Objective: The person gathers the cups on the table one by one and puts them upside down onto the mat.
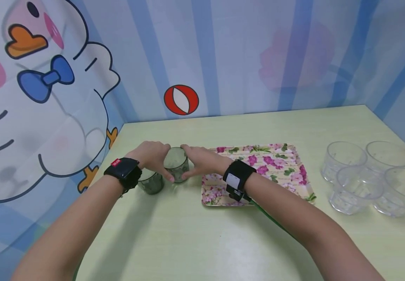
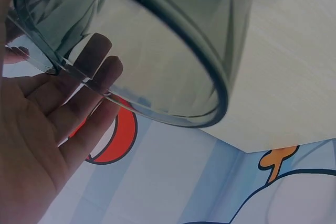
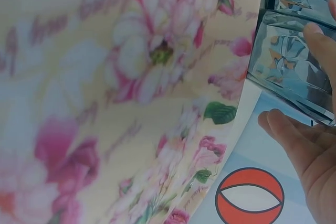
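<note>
Green cup (image 1: 176, 168): tinted, see-through, faceted sides; round rim upward; located just left of the tray (image 1: 263, 162).
Left hand (image 1: 151, 156): left of the tray; fingers and thumb curved round the green cup, gripping.
Right hand (image 1: 206, 160): at the tray's left edge; gripping the green cup from the tray side.
Second cup (image 1: 152, 186): similar tint; farther left of the tray.
Clear cups (image 1: 362, 191): four, upright, grouped right of the tray; see-through to the base.
Tray surface: pale, pink-flower print.
</note>
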Tool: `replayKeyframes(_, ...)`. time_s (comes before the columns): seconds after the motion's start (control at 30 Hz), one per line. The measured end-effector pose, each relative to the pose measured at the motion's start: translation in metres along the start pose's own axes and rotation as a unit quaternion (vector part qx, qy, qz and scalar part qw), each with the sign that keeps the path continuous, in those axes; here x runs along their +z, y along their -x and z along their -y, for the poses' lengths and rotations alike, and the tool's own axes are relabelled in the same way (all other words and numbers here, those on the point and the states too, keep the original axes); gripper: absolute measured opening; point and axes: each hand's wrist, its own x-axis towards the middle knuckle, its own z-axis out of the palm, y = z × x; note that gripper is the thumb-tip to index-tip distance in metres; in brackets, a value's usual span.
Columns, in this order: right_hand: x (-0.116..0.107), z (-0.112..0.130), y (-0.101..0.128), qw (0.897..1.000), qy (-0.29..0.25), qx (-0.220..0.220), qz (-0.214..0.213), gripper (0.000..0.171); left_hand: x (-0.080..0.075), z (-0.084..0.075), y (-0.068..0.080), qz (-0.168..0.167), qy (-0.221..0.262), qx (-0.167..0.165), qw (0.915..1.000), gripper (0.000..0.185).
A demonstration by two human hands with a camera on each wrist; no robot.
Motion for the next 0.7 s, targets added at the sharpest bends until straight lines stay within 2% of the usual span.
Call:
replayKeyframes(0.2,0.0012,0.0005,-0.0020,1.000,-0.016,-0.004,-0.015,0.090,0.0024,0.0005,0.0003,-0.001,0.002,-0.002,1.0000,0.092)
replayKeyframes(0.5,0.0014,0.0030,-0.0014,1.000,-0.016,-0.006,-0.025,0.090,0.0018,0.0005,0.0001,-0.003,-0.003,-0.003,1.0000,0.089)
replayKeyframes(0.7,0.0014,0.0049,-0.0015,0.999,-0.038,-0.007,-0.030,0.088,0.0012,-0.0004,0.0013,-0.002,0.005,-0.004,1.0000,0.091)
